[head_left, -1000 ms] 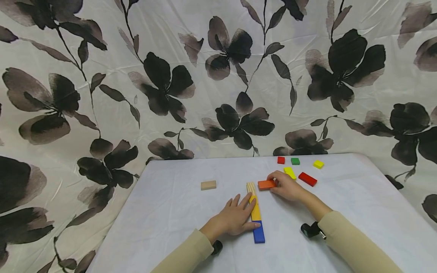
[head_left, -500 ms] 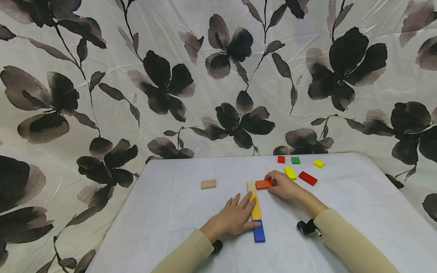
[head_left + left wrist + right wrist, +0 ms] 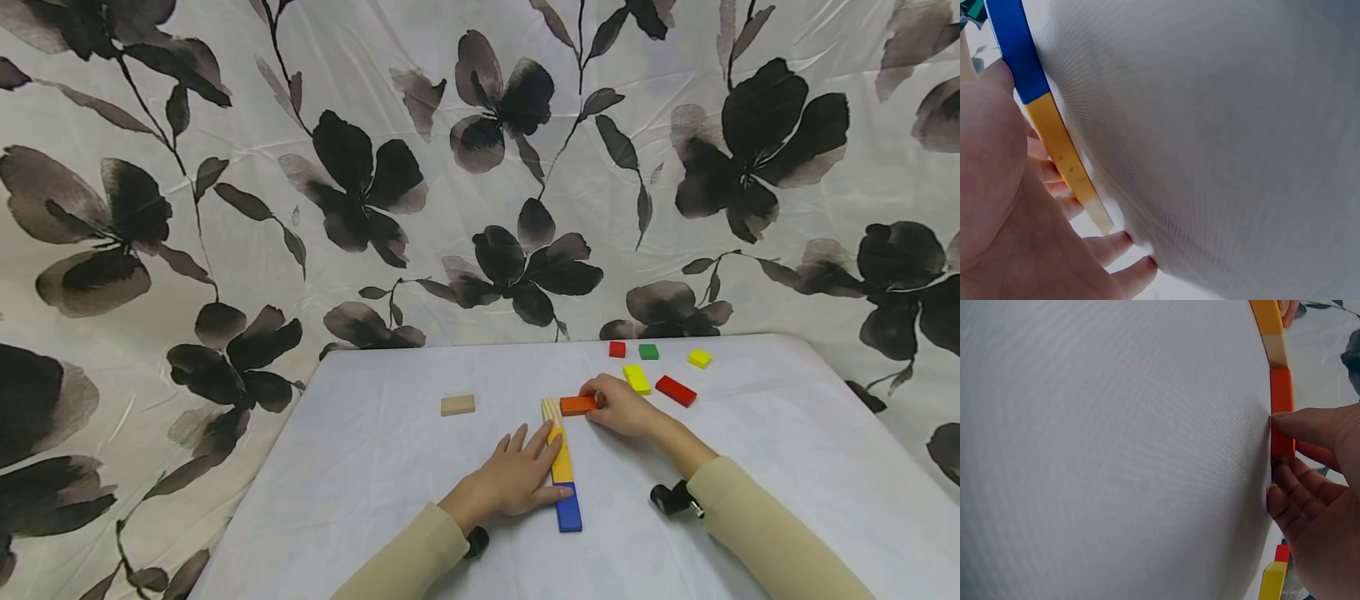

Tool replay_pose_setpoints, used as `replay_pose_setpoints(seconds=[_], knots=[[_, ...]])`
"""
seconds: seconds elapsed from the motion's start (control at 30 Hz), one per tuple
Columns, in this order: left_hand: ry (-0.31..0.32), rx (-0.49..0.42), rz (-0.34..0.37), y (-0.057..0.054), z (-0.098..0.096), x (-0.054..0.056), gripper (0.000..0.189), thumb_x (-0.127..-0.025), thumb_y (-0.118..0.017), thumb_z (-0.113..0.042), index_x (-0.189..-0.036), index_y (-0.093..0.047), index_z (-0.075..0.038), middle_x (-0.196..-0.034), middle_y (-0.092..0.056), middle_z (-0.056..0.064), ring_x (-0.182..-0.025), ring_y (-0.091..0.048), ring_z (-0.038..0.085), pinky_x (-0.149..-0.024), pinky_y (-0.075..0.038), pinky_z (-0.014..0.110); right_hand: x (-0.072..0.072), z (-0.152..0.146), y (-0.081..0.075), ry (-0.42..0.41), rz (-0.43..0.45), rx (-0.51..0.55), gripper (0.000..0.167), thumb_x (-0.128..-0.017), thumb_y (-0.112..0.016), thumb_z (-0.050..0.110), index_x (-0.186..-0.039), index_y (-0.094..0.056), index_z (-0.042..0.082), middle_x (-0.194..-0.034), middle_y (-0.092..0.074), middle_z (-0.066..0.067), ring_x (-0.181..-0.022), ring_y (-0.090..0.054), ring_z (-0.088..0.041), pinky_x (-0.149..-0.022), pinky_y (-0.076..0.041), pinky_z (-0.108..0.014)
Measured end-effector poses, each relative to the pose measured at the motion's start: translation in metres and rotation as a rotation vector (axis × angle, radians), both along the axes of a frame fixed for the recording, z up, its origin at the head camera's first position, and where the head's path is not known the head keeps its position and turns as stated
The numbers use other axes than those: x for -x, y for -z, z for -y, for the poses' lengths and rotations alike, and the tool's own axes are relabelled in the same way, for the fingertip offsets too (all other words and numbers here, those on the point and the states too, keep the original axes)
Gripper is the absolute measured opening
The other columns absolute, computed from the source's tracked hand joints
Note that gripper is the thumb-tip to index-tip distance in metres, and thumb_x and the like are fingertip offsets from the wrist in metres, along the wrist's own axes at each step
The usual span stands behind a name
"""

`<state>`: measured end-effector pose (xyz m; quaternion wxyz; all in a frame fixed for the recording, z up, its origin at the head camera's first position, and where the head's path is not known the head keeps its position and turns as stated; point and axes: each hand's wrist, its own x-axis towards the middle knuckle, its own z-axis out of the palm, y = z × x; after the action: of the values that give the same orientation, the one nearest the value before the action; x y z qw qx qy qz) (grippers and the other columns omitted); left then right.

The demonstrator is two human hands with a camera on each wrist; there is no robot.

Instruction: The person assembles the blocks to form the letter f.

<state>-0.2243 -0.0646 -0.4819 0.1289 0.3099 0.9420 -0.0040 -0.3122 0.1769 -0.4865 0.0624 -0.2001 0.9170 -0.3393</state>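
A straight row of wooden blocks lies on the white table (image 3: 360, 483): a blue block (image 3: 569, 515) nearest me, a yellow-orange block (image 3: 562, 468) in the middle, and a plain wood block (image 3: 551, 410) at the far end. My left hand (image 3: 510, 479) rests along the row's left side with fingers extended, thumb on the blue block and index finger on the yellow-orange one. My right hand (image 3: 624, 408) pinches an orange-red block (image 3: 1281, 394) between thumb and fingers. That block lies crosswise, its left end against the plain block's right side.
Another plain wood block (image 3: 457, 406) lies to the left. Toward the back right are a yellow block (image 3: 637, 380), a long red block (image 3: 676, 392), and small red (image 3: 617, 350), green (image 3: 648, 352) and yellow (image 3: 700, 358) blocks. A floral cloth (image 3: 390, 300) hangs behind the table.
My right hand has slid the orange-red block leftward, closing the gap to the plain wood block. The left hand and the row have stayed in place.
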Motion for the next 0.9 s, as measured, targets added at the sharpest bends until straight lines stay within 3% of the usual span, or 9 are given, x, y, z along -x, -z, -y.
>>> replay_pose_setpoints(seconds=[0.9], knots=[[-0.01,-0.011,0.02,-0.0023,-0.0003,-0.0009,0.089,-0.097,-0.035,-0.076,-0.165,-0.022,-0.021,-0.173,-0.009,0.006,-0.153,-0.023,0.042,-0.119,-0.028,0.059,0.0009,-0.0006,-0.0002,-0.033,-0.031,-0.02,0.033,-0.092,-0.075,0.007,-0.124,-0.068,0.003,-0.099,-0.058,-0.008,-0.086,-0.051,-0.019,-0.078,-0.05,-0.031]])
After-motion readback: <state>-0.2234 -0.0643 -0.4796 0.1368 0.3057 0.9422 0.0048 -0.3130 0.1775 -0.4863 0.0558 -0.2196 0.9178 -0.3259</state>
